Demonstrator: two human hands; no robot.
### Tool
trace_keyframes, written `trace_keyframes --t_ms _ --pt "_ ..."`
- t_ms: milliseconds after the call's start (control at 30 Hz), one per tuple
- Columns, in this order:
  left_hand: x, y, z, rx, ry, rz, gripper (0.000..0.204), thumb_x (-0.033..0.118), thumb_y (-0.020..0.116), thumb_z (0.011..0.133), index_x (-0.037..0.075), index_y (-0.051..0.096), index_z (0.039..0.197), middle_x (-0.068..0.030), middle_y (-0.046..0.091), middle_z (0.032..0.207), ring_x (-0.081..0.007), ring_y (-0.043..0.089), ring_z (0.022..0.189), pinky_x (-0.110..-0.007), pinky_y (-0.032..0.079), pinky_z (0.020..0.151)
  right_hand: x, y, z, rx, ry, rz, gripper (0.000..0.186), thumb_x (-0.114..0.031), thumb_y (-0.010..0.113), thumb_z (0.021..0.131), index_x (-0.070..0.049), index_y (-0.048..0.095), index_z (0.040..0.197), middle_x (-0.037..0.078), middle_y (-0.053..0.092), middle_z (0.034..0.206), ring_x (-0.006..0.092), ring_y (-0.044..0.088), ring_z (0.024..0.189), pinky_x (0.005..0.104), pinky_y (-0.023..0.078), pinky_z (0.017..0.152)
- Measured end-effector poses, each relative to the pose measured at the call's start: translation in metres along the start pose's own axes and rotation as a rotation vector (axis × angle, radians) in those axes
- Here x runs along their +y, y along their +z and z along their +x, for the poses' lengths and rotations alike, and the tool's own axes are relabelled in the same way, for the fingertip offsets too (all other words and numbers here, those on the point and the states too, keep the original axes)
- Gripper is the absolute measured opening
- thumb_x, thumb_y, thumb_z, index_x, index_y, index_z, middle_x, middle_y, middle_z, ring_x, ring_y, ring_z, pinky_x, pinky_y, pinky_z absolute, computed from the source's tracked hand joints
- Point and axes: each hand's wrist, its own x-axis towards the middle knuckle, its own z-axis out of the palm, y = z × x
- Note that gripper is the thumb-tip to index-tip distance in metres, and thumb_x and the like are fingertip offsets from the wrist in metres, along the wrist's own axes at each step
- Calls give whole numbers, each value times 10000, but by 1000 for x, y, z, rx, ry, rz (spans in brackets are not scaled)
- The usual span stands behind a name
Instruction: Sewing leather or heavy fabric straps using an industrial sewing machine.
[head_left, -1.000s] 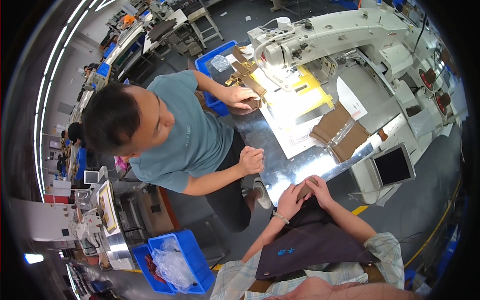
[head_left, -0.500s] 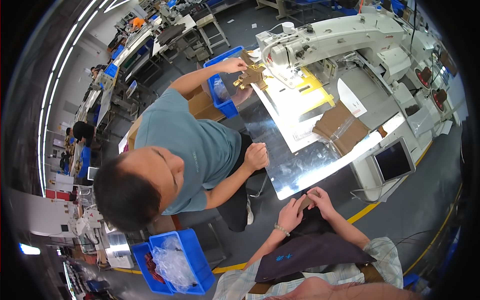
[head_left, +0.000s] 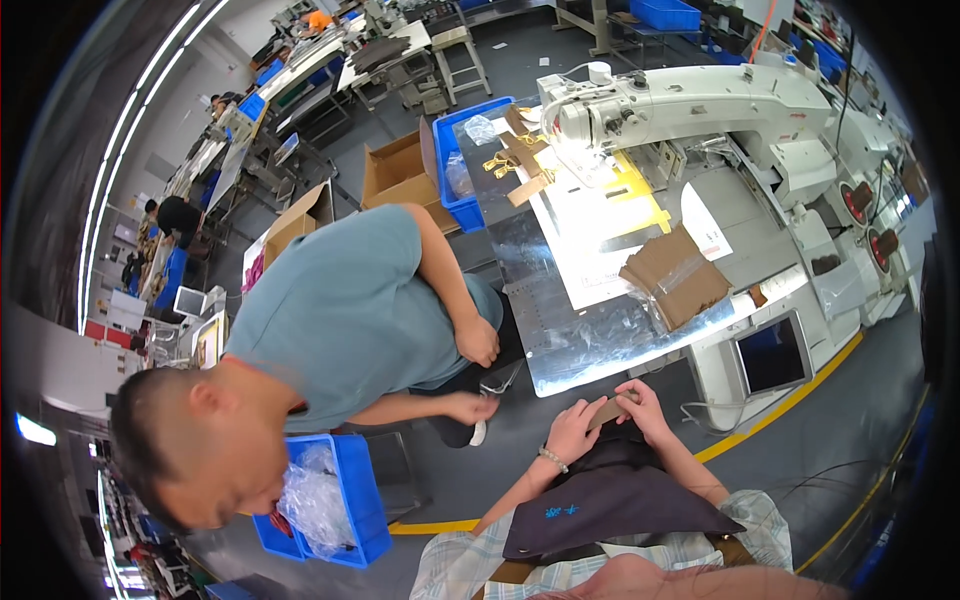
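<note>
Between my two hands is a small flat brown piece (head_left: 607,412), held in front of my dark apron; its material is hard to tell. My left hand (head_left: 572,434), with a beaded bracelet at the wrist, pinches its left end. On the other end, the fingers of my right hand (head_left: 645,410) are closed. Just beyond my hands is the near edge of a shiny metal sewing table (head_left: 560,370). Several brown pieces with yellow ties (head_left: 525,155) lie at the table's far left, by the sewing machine's lit head (head_left: 580,125).
A seated co-worker in a teal shirt (head_left: 340,300) leans over at my left. Blue bins stand near them (head_left: 365,500) and beyond the table (head_left: 445,165). Brown cardboard (head_left: 680,275) lies on the tabletop. A dark screen (head_left: 772,358) stands at the right, above a yellow floor line (head_left: 740,437).
The co-worker has drawn both hands back from the table and bent toward the near blue bin. The tied brown pieces now lie released. My hands keep hold of the small brown piece.
</note>
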Motion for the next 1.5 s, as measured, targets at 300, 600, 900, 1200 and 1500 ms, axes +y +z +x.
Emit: trace_keyframes --t_ms 300,600,900,1200,1500 --pt "17 11 18 69 -62 -12 534 182 703 747 148 533 1251 -84 501 863 -283 559 750 -389 462 665 -19 -25 15 -106 35 -52 127 -61 579 882 -15 549 997 54 610 774 99 580 586 207 483 543" --pt "13 10 37 80 -128 -14 476 197 706 750 115 541 1188 -79 543 935 -276 575 847 -381 466 729 -26 -28 43 -140 61 -66 114 -58 584 882 -13 554 982 55 624 774 98 576 591 206 472 529" --pt "0 -9 42 136 -203 -16 420 178 698 755 110 550 1142 -83 555 953 -295 584 841 -393 474 728 -35 -8 69 -266 83 -52 94 -143 558 924 -51 565 948 41 618 735 100 580 548 192 430 503" --pt "-45 -45 61 58 -80 -79 431 199 678 782 100 550 1182 -86 561 941 -283 591 824 -367 481 713 -38 22 80 -120 108 -10 220 -243 496 961 -40 583 950 42 606 736 117 591 514 193 430 475" --pt "-148 -132 75 -86 145 -53 459 191 697 759 121 559 1191 -55 548 933 -246 553 800 -352 439 705 -11 77 88 267 -44 -94 152 -178 544 935 -32 567 970 58 620 761 110 584 537 202 427 486"
